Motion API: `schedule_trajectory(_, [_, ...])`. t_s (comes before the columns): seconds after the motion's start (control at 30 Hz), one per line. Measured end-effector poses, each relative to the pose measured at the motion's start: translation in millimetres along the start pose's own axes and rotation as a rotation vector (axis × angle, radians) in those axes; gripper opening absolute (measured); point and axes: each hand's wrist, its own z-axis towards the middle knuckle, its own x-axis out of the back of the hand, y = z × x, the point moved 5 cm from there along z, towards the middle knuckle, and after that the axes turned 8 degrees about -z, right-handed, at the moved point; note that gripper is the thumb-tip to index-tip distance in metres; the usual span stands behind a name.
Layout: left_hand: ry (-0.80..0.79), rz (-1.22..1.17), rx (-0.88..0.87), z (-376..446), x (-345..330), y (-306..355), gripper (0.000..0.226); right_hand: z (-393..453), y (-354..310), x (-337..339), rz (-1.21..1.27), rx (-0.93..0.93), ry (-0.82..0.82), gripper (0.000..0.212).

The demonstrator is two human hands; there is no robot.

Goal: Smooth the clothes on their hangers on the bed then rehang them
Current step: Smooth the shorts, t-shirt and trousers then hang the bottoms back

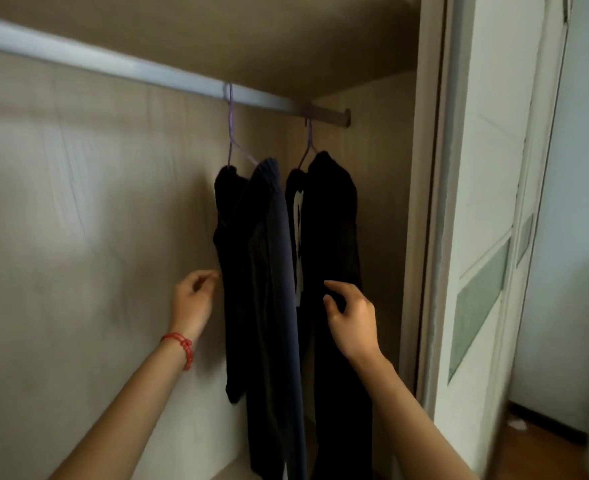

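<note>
Here two dark garments (261,271) hang on the rail (113,65); sliding door (476,237) rightward.

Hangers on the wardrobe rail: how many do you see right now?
2. The left hanger hooks mid-rail, carrying a dark garment; the right hanger hooks near the rail's end. None seem hidden behind them.

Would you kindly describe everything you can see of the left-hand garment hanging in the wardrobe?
The left garment is a dark navy, seemingly ribbed knit piece, hanging long and limp from a thin purple hanger hooked over the grey rail. Its near shoulder sits higher than the far one. The left hand is at its far edge, fingers curled; contact is unclear. It hangs close beside a black garment.
</note>
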Motion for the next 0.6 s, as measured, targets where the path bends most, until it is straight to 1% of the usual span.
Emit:
schedule_trajectory(0.07, [-0.026, 0.066, 0.119, -26, 14, -48, 0.018, -31, 25, -13, 0.049, -0.108, -0.054, 0.031])
schedule_trajectory(0.13, [-0.049, 0.082, 0.245, -63, 26, -91, 0.016, -62, 51, -27, 0.071, -0.223, -0.115, 0.030])
schedule_trajectory(0.23, [-0.066, 0.090, 0.450, -123, 41, -148, 0.017, -106, 89, -46, 0.050, -0.360, -0.209, 0.029])
schedule_trajectory(0.3, [-0.069, 0.128, 0.588, -162, 51, -183, 0.013, -134, 113, -57, 0.030, -0.434, -0.277, 0.028])
schedule_trajectory(0.4, [-0.027, 0.179, 0.771, -221, 69, -223, 0.016, -177, 151, -74, -0.019, -0.541, -0.380, 0.028])
schedule_trajectory(0.47, [-0.014, 0.207, 0.865, -257, 78, -239, 0.015, -203, 176, -84, -0.057, -0.585, -0.480, 0.028])
schedule_trajectory(0.5, [0.013, 0.211, 0.908, -273, 84, -245, 0.014, -215, 188, -89, -0.072, -0.597, -0.529, 0.028])
schedule_trajectory(0.6, [0.170, 0.222, 1.034, -319, 102, -260, 0.019, -249, 220, -103, -0.091, -0.654, -0.694, 0.030])
